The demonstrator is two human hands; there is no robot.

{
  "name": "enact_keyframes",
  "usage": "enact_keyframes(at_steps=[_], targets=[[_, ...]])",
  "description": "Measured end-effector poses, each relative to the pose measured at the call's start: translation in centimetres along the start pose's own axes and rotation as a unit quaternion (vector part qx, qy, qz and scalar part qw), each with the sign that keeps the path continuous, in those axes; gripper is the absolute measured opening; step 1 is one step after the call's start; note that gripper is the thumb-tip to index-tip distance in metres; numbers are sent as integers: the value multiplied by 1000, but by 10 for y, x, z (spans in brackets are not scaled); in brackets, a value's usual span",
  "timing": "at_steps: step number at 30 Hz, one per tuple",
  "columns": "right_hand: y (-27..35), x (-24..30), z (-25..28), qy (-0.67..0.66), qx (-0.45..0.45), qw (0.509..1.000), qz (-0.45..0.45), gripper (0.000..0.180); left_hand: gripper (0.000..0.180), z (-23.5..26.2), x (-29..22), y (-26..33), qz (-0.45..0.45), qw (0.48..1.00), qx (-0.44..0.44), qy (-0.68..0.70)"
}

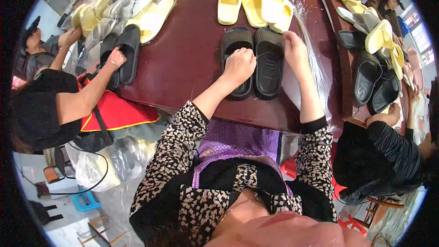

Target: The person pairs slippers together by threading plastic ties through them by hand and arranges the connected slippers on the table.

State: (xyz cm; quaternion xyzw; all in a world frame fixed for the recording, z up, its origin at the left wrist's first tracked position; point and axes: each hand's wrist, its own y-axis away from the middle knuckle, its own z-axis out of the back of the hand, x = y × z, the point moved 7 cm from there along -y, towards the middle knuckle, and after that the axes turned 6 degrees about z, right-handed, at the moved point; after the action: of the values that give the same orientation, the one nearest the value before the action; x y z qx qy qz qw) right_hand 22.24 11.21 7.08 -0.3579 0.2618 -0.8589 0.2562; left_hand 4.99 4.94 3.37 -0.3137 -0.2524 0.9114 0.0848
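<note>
Resting near the counter's front edge, the black slipper pair lay partly hidden under the fisted left hand; the right hand pinched something indistinct.

Both hands on a pair of black rubber slide sandals on the dark red table, left hand fisted, right hand pinching thin clear strands, pale yellow foam slides behind.

Pair of black moulded foam-rubber slides: matt, ribbed footbeds. Pale yellow foam slides: smooth, matt. Dark red-brown wooden bench: polished, slight gloss. Bundle of clear plastic filaments: thin, shiny. Clear plastic bags: glossy, crinkled.
</note>
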Motion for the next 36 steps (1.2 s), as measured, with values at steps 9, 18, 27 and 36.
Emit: enact_keyframes(at_steps=[9, 18, 27, 36], targets=[[-2, -44, -42, -64, 99, 989, -92, 29, 11, -5, 4, 3, -52, 996, 15, 68], [4, -53, -40, -151, 135, 969, -139, 26, 9, 3, -19, 7, -110, 982, 86, 129], [-44, -38, -30, -128, 95, 985, -69, 14, 7, -10, -40, -18, -132, 975, 126, 128], [-63, -64, -39, -37, 100, 991, -84, 28, 8, -28, -59, -21, -149, 971, 123, 138]])
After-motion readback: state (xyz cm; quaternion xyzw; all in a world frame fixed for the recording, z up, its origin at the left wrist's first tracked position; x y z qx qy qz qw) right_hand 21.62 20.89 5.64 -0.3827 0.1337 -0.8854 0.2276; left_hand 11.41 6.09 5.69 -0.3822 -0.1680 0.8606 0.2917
